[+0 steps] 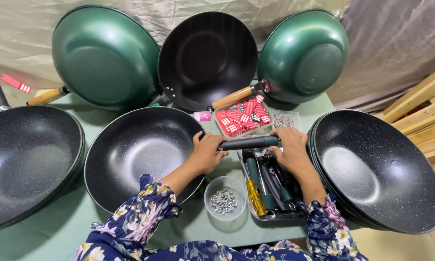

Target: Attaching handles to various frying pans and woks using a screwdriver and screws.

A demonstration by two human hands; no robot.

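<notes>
Green desk [48, 232] crowded with woks, at centre frame left hand [207, 152] and right hand [290, 147] both closed around dark pan handle [249, 142], above tray of handles [270, 186], bowl of nuts [224, 198] lower centre.

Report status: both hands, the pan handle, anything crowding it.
Left hand and right hand both grip dark pan handle, held level. Speckled wok touches left hand. Tray of handles and bowl of nuts close below.

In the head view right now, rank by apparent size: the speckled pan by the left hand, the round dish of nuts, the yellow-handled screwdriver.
1. Speckled pan, clearly largest.
2. Round dish of nuts.
3. Yellow-handled screwdriver; partly hidden in the tray, so close to the dish and unsure.
</notes>
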